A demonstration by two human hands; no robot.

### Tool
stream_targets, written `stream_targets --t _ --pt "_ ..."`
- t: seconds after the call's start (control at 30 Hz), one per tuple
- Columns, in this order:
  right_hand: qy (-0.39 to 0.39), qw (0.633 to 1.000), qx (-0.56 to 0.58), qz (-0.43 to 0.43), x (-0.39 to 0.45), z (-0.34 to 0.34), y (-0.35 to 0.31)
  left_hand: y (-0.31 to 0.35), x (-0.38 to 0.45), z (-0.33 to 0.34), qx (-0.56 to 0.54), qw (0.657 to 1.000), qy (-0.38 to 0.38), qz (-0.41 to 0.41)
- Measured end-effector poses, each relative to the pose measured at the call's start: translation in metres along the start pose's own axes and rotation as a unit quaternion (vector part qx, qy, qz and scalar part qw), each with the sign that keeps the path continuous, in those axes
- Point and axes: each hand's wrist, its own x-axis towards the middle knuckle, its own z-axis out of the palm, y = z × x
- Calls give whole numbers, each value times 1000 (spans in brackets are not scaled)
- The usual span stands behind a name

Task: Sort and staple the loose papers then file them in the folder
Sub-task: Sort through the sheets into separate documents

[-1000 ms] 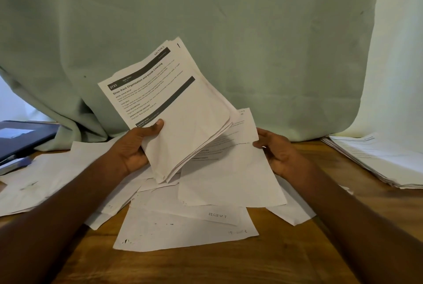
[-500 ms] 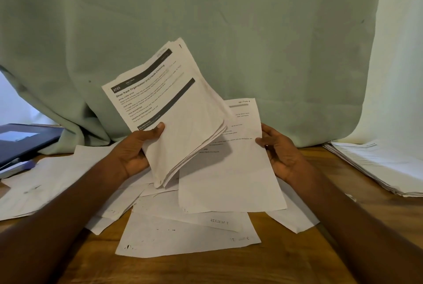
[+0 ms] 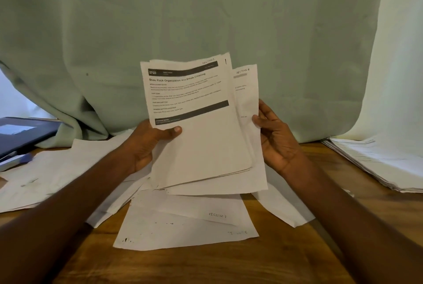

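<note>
My left hand (image 3: 148,144) grips a thin, curling paper stack (image 3: 196,128); my right hand (image 3: 277,139) pinches a single sheet (image 3: 248,100) behind it, above loose pages (image 3: 183,226) strewn on the wooden tabletop (image 3: 229,265).

Left hand (image 3: 146,144) holds paper stack (image 3: 194,123) upright, thumb across front sheet; heading reads "Shoe Rack Organization and Insole Cleaning"
Right hand (image 3: 278,139) grips single sheet (image 3: 248,91) by right edge, tucked just behind stack, "SECTION 6" visible at top
Loose papers (image 3: 183,226) scattered on wooden worktop (image 3: 229,265) beneath hands
Second pile of sheets (image 3: 384,160) at far right
Dark folder (image 3: 25,132) at far left edge
Green cloth (image 3: 206,20) draped behind
</note>
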Motion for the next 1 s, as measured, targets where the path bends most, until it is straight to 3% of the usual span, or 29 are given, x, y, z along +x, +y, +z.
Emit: stream_targets --t 0.13,0.2,0.27,0.3,0.33,0.37,0.4,0.43,0.53,0.63,0.7,0.73,0.83,0.93,1.0 --pt "-21 1000 -9 6 -5 10 3 -2 -3 6 11 999 -45 -21" --pt "-23 1000 -8 -1 -5 12 3 -1 -4 7 7 999 -24 -20" --pt "45 993 -107 -3 -2 7 -1 -2 -1 1 -26 999 31 -28" --pt "92 965 -247 -13 -1 2 -4 -3 1 -6 -45 996 66 -36" --pt "129 891 -433 -32 -1 -7 -7 -3 3 -12 -55 992 103 -43" --pt "134 790 -596 -45 -2 -14 -9 -4 6 -19 -58 987 144 -49" --pt "114 700 -704 -38 -5 -18 -10 -5 7 -24 -59 981 177 -50" --pt "85 653 -752 -12 -7 -20 -12 -6 7 -27 -60 977 201 -48" --pt "-5 638 -756 146 -14 -15 -14 -8 7 -25 -70 971 224 -53" --pt "-84 581 -759 284 -15 -10 -11 -11 9 -23 -73 970 220 -76" --pt "-121 549 -759 329 -15 -9 -5 -14 11 -24 -76 970 219 -77" --pt "-126 538 -762 337 -14 -10 -2 -15 11 -25 -78 970 217 -75" --pt "-104 573 -743 330 -14 -10 1 -18 13 -32 -94 968 221 -68" --pt "-82 583 -753 293 -13 -11 -1 -21 16 -45 -95 968 217 -82" --pt "-56 616 -745 252 -13 -11 -1 -22 18 -52 -95 969 209 -89"
